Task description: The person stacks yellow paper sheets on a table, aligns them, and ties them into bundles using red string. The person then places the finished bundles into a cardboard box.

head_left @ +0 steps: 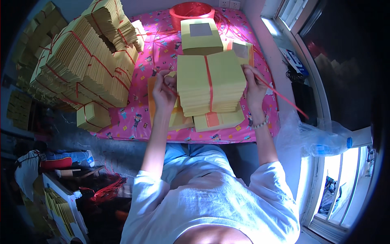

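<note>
A thick stack of yellow paper envelopes stands in front of me on the pink table cover. One red plastic strap runs over its top and down the near side. My left hand is at the stack's left side, fingers curled round a bit of red strap, mostly hidden. At the right side, my right hand pinches a red strap whose loose end sticks out to the lower right. Below the tall stack lies another yellow bundle, partly covered by it. Behind sits a yellow stack with a grey square on top.
Tied envelope bundles are piled high at the left, with a small bundle at the table's edge. A red basin and loose red straps are at the back. A plastic bottle in clear film lies right, near the window. Another person is at lower left.
</note>
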Demonstrator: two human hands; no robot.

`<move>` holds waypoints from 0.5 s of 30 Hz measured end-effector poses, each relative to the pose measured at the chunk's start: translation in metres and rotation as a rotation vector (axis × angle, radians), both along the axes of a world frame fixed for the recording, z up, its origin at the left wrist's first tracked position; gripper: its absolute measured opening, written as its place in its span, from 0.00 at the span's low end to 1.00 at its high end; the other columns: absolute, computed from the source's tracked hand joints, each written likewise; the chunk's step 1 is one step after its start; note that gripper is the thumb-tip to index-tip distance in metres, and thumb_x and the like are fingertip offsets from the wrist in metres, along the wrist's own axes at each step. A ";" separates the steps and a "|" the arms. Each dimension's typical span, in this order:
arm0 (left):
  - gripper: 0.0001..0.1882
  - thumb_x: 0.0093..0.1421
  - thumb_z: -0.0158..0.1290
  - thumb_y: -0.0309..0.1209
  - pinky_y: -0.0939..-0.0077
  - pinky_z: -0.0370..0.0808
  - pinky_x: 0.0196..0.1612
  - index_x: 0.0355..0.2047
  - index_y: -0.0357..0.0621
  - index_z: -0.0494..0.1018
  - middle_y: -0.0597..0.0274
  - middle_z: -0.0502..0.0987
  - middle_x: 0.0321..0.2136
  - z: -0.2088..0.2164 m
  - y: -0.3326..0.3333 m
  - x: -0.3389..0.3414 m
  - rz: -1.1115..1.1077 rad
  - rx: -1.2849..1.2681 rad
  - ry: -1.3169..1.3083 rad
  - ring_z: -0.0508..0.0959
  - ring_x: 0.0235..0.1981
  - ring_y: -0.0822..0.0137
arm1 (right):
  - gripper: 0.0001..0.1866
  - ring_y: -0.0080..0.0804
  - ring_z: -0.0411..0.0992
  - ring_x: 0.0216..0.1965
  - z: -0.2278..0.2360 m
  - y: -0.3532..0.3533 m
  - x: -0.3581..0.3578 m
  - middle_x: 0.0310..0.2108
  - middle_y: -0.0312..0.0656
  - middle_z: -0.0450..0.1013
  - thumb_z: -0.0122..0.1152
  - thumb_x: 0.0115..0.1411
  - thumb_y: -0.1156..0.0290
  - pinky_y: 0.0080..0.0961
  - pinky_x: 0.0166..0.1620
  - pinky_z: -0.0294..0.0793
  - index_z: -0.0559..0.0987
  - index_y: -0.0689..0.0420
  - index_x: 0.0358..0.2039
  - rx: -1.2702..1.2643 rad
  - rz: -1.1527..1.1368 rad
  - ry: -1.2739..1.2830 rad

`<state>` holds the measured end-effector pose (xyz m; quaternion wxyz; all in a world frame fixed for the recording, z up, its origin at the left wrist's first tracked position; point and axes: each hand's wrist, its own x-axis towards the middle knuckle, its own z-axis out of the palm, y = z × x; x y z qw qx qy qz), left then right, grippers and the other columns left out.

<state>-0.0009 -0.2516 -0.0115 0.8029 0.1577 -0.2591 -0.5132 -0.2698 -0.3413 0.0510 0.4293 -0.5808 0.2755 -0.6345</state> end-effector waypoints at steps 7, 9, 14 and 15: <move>0.20 0.71 0.37 0.42 0.71 0.70 0.46 0.38 0.38 0.72 0.61 0.74 0.24 0.042 0.031 0.002 0.302 0.165 -0.563 0.76 0.34 0.67 | 0.09 0.23 0.76 0.37 0.008 0.000 -0.031 0.35 0.40 0.79 0.61 0.58 0.79 0.19 0.43 0.76 0.81 0.64 0.40 -0.010 0.215 0.104; 0.21 0.72 0.36 0.40 0.76 0.71 0.42 0.35 0.36 0.73 0.64 0.73 0.25 0.066 0.030 0.000 0.465 0.269 -0.767 0.74 0.32 0.72 | 0.08 0.22 0.76 0.36 0.016 -0.011 -0.037 0.34 0.39 0.79 0.62 0.58 0.79 0.18 0.43 0.75 0.82 0.63 0.39 0.001 0.193 0.170; 0.18 0.71 0.38 0.37 0.76 0.70 0.34 0.37 0.38 0.75 0.66 0.72 0.22 0.126 0.013 -0.005 0.472 0.246 -1.181 0.72 0.26 0.73 | 0.08 0.21 0.74 0.33 0.046 -0.041 -0.041 0.31 0.37 0.78 0.63 0.58 0.78 0.17 0.40 0.74 0.82 0.63 0.38 -0.047 0.187 0.281; 0.17 0.70 0.39 0.36 0.76 0.70 0.32 0.38 0.38 0.75 0.66 0.72 0.21 0.134 0.009 -0.012 0.423 0.250 -1.212 0.72 0.24 0.74 | 0.07 0.21 0.74 0.33 0.051 -0.043 -0.040 0.30 0.36 0.77 0.63 0.57 0.78 0.17 0.39 0.73 0.82 0.63 0.37 -0.120 0.193 0.299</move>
